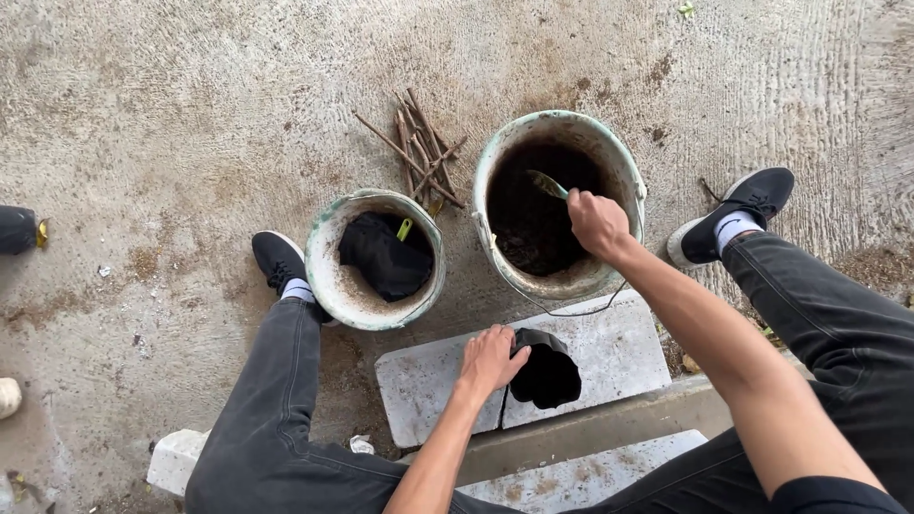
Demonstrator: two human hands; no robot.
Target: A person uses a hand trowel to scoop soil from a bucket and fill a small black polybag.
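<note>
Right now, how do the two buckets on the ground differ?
The right bucket is larger and deeper than the left bucket. The right bucket holds dark soil, with the right hand working a trowel in it; the left bucket holds a crumpled black bag and no hand touches it. Both are pale, round and dirt-stained.

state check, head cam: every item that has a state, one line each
Large bucket: upright, holds dark soil well below the rim.
Trowel: in the right hand, blade down inside the large bucket.
Black grow bag: on the slab, mouth held open by the left hand.
Small bucket: upright, black bags inside.
Sticks: loose pile on the ground.
</note>
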